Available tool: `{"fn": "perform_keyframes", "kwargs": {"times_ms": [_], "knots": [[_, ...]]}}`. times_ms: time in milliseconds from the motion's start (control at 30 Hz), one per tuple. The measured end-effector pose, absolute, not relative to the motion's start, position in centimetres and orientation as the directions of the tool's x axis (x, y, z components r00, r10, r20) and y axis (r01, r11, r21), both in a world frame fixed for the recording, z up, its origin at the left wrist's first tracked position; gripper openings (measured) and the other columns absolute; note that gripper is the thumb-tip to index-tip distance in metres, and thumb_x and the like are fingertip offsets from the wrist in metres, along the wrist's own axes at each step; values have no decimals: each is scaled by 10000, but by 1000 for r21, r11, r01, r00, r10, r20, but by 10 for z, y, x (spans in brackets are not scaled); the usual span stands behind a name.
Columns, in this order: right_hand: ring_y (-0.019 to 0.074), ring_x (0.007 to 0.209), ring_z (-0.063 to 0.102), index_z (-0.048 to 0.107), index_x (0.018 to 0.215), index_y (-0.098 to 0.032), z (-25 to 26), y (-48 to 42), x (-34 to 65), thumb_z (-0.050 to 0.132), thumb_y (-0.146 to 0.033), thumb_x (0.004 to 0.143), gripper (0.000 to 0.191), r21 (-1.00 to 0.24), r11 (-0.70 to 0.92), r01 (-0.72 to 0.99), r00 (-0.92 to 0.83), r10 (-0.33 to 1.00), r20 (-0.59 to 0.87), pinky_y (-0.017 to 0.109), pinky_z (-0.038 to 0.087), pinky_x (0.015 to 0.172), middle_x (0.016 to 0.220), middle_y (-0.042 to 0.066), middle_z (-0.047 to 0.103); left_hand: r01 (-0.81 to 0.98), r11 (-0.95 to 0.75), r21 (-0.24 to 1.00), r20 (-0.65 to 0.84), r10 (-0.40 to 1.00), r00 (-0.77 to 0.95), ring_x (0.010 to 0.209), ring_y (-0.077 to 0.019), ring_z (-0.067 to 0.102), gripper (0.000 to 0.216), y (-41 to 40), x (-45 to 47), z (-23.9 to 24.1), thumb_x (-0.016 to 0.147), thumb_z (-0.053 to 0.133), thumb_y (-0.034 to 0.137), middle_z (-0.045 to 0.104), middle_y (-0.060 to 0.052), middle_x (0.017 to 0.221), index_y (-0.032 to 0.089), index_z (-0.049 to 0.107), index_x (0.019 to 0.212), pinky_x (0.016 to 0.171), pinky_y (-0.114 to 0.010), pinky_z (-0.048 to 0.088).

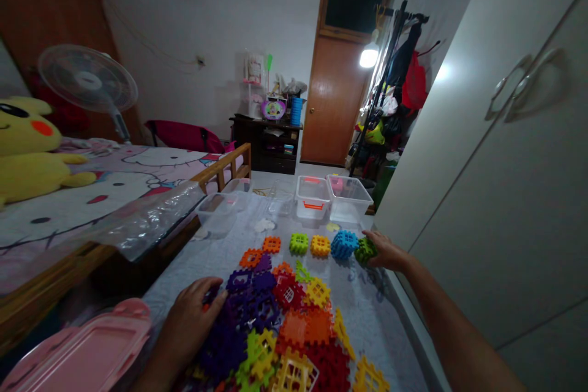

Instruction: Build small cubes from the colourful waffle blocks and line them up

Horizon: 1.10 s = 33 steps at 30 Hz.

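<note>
My right hand is closed around a green stack of interlocking plastic tiles at the right end of a row. Beside that stack stand a blue stack, a yellow-orange stack, a lime green stack and an orange one. At the left of the loose pile, my left hand has its fingers curled round a dark purple tile, mostly hidden by the hand. Purple tiles, red tiles, orange tiles and yellow tiles lie heaped before me.
Clear plastic boxes stand along the table's far side, including one with orange handles and another at its right. A pink lid lies at lower left. A bed with a wooden rail is left; a white wardrobe borders the right.
</note>
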State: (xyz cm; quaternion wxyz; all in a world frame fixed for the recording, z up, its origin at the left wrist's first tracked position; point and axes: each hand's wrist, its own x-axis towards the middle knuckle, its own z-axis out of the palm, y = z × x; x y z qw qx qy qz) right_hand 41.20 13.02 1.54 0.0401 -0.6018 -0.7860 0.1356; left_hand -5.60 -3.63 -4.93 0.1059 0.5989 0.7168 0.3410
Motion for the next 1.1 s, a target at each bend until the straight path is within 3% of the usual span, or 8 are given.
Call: {"fn": "perform_keyframes", "kwargs": {"times_ms": [200, 400, 533, 667, 767, 833, 967, 1100], "knots": [[244, 1028, 573, 574, 1135, -158, 13, 138, 412, 672, -158, 582, 562, -274, 286, 918, -325, 939, -110, 300, 449, 890, 1138, 96, 615, 785, 43, 618, 265, 929, -259, 1029, -263, 641, 375, -37, -57, -51, 792, 507, 508, 715, -71, 1047, 220, 685, 954, 968, -423, 482], [221, 945, 588, 598, 1063, -168, 12, 143, 410, 661, -143, 583, 485, -276, 307, 911, -343, 935, -94, 274, 465, 828, 1056, 73, 630, 790, 42, 612, 269, 928, -257, 1021, -266, 643, 370, -38, -57, -50, 789, 514, 512, 718, -67, 1033, 223, 689, 939, 957, -427, 489], [262, 1075, 565, 571, 1178, -156, 14, 138, 410, 669, -132, 558, 628, -282, 289, 915, -316, 947, -55, 328, 445, 933, 1191, 113, 593, 798, 37, 602, 279, 926, -253, 1012, -261, 647, 360, -38, -55, -49, 798, 509, 506, 717, -62, 1027, 229, 691, 938, 948, -420, 496], [322, 1308, 401, 377, 1406, -128, 24, 119, 414, 668, -190, 607, 852, -283, 250, 926, -252, 967, 31, 436, 328, 1085, 1420, 185, 413, 804, 39, 593, 283, 925, -254, 1027, -271, 639, 385, -36, -57, -49, 788, 508, 515, 704, -83, 1047, 218, 698, 943, 967, -439, 486], [314, 1343, 367, 366, 1415, -141, 29, 91, 410, 619, -282, 717, 756, -328, 249, 911, -193, 962, 194, 462, 296, 1115, 1428, 176, 402, 823, 64, 565, 307, 909, -281, 1125, -307, 592, 427, -36, -58, -50, 767, 506, 531, 659, -120, 1147, 203, 710, 949, 1034, -492, 429], [292, 1302, 428, 405, 1390, -180, 30, 68, 398, 587, -320, 764, 667, -403, 281, 871, -175, 944, 281, 445, 364, 1078, 1389, 145, 451, 823, 88, 561, 301, 904, -302, 1160, -316, 573, 446, -36, -58, -50, 765, 498, 536, 630, -131, 1196, 199, 713, 963, 1052, -505, 412], [241, 1110, 584, 504, 1307, -208, 28, 24, 355, 543, -319, 810, 512, -549, 319, 773, -319, 943, 98, 394, 479, 959, 1289, 107, 558, 795, 82, 601, 252, 925, -285, 1116, -291, 610, 449, -39, -53, -43, 779, 496, 543, 645, -114, 1165, 203, 698, 992, 1026, -476, 452], [251, 1197, 535, 583, 1222, -194, 20, 3, 312, 551, -283, 809, 424, -574, 385, 723, -455, 890, 24, 399, 406, 1049, 1294, 109, 576, 764, 31, 644, 254, 934, -251, 1063, -263, 640, 412, -42, -48, -31, 782, 517, 530, 676, -86, 1099, 211, 686, 980, 993, -433, 492]]}}
